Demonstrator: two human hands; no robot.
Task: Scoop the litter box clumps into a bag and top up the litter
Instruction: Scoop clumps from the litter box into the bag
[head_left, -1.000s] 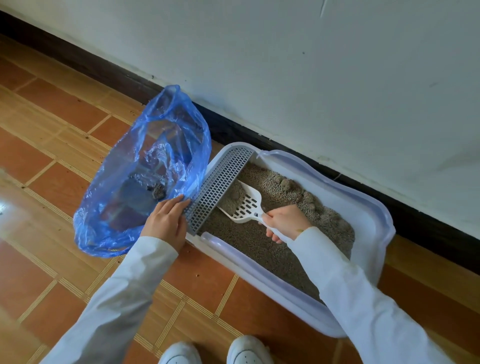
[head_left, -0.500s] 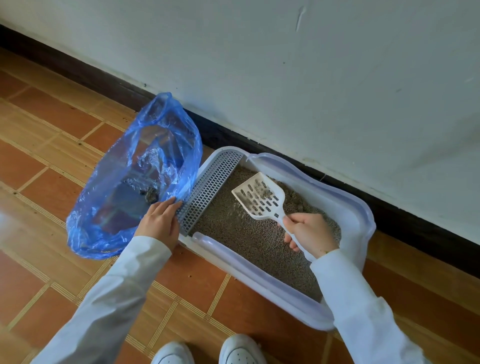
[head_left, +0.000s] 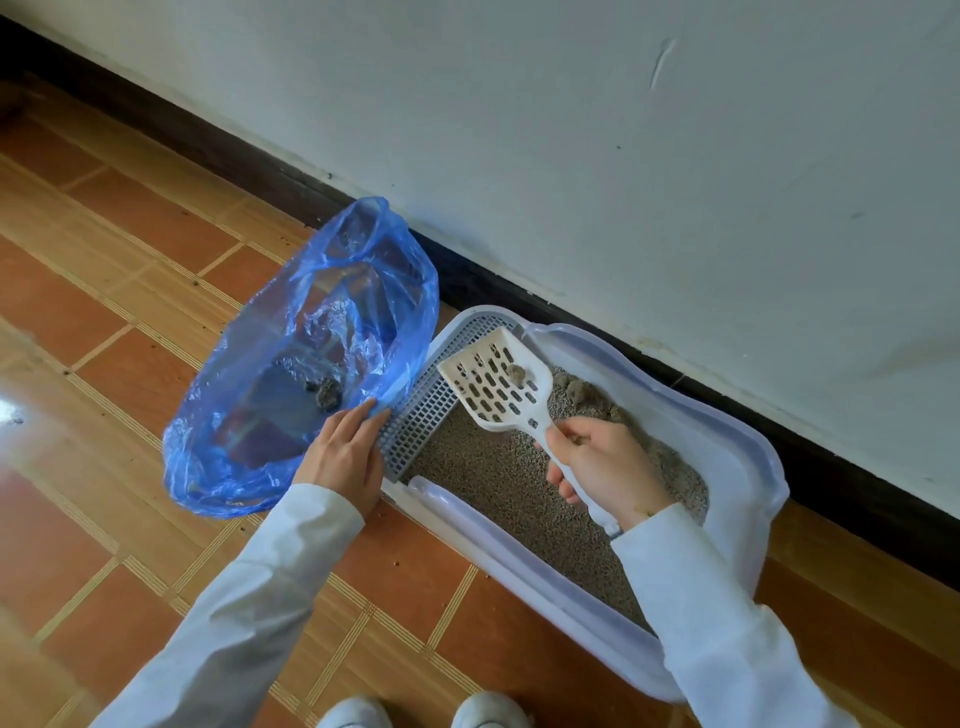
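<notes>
A pale lilac litter box (head_left: 748, 467) sits on the floor against the wall, filled with grey litter (head_left: 498, 483). My right hand (head_left: 602, 462) grips the handle of a white slotted scoop (head_left: 498, 384), raised over the box's left end with one small clump (head_left: 516, 371) on its blade. More clumps (head_left: 574, 387) lie in the litter near the far wall. A blue plastic bag (head_left: 291, 374) stands open to the left of the box, with a dark clump (head_left: 328, 392) inside. My left hand (head_left: 345, 452) holds the bag's rim beside the box's grid step (head_left: 431, 410).
The floor is orange-brown tile (head_left: 130, 519) with a few spilled grains. A dark skirting board (head_left: 260, 161) runs under the white wall (head_left: 623, 156) just behind the box. My white shoes (head_left: 421, 712) show at the bottom edge.
The scoop rose out of the litter and swung left toward the bag, loose litter sifting out until one clump stays on it. My left hand kept holding the bag's rim.
</notes>
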